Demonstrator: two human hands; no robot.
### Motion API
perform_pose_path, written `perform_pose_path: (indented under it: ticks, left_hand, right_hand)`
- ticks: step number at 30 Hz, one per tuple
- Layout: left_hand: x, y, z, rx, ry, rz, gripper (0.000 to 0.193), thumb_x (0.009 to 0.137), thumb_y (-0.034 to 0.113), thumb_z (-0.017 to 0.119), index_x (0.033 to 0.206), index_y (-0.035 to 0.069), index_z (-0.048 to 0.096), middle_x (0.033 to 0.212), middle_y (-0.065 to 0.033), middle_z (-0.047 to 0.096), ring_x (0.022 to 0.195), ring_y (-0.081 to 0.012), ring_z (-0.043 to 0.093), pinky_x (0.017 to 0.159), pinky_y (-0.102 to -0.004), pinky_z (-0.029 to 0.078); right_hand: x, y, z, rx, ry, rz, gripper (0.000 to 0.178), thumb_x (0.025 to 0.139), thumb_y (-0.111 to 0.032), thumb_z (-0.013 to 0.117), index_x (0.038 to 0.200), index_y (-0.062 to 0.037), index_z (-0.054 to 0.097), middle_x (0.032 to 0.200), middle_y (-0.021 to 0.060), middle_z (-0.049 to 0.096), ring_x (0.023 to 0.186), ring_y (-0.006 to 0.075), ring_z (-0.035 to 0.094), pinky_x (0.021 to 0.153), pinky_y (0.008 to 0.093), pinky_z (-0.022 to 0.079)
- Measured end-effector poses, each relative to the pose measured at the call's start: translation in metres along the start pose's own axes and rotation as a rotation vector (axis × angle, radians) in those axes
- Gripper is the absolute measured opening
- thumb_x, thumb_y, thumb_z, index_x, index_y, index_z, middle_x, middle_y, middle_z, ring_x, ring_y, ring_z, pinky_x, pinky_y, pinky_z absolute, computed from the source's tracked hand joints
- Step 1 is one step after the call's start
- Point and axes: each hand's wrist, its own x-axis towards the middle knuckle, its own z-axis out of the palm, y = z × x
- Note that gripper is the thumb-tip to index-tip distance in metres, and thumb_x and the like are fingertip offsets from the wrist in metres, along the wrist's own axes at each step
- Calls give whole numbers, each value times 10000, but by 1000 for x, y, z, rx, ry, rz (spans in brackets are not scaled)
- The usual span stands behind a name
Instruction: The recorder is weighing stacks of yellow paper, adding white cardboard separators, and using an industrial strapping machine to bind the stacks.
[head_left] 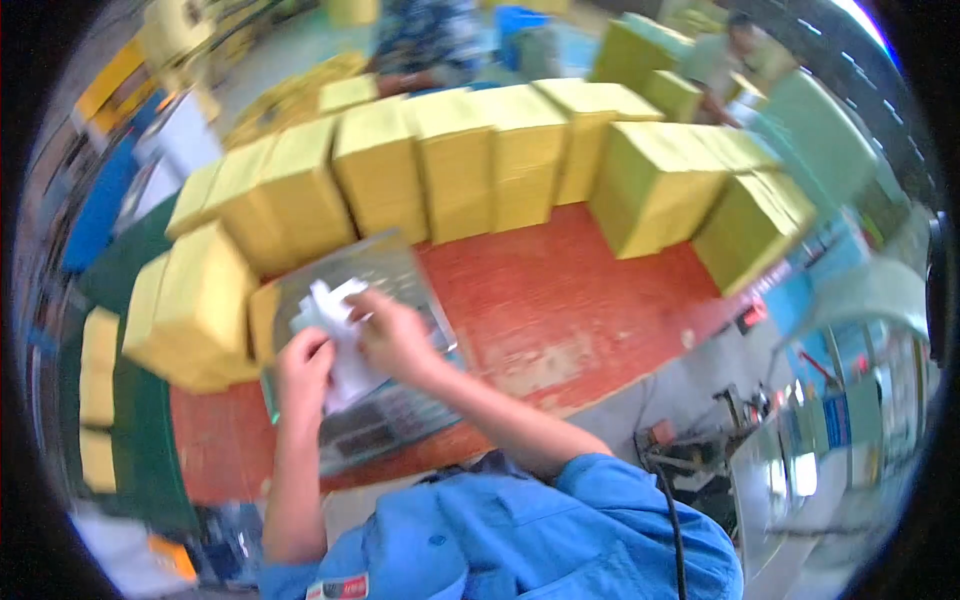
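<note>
White paper sheets [350, 375], partly folded or fanned at the top, are between my two hands over a grey, shiny board [405, 275]. My left hand [303, 368] has its fingers curled at the left edge of the sheets and grips them. Across the right side of the papers lies my right hand [392, 335], its thumb and fingers pinched on their upper part. Motion blur smears the fingertips, and the exact number of sheets cannot be made out.
Tall yellow stacks [460, 180] curve round the far and left sides of the red tabletop [520, 300]. More yellow blocks [98, 370] lie on a green surface at far left. Two other people sit beyond the stacks. A pale green chair [870, 300] stands at right.
</note>
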Motion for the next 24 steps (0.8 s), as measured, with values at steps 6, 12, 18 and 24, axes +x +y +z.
perform_pose_path:
  ticks: [6,12,18,24]
  left_hand:
    - [-16,-7,-9,-137,83,15,99,940,56,562,902,6,639,814,18,595,735,-54,503,655,-222,425]
    - [-16,2,17,-155,150,260,413,886,-17,584,1292,30,528,823,-13,630,721,-58,534,651,-219,447]
    - [-36,13,13,-374,125,63,237,888,10,633,1124,2,656,805,26,608,718,-31,518,665,-188,425]
    - [-47,35,17,-129,140,155,87,897,76,663,880,-9,662,729,47,571,676,-21,476,603,-195,403]
  right_hand:
    - [1,-21,1,29,-135,149,344,921,-219,589,1164,24,616,915,245,693,829,315,702,756,393,545]
    - [0,-17,-22,-233,-212,110,259,847,-170,628,1025,18,643,809,220,659,708,227,654,660,380,512]
    - [-14,-37,-23,-8,-48,135,121,859,-81,667,900,30,641,665,82,598,648,82,532,599,275,451]
    - [-24,-42,-22,7,18,73,64,855,-38,672,855,12,631,655,85,608,615,74,536,572,265,454]
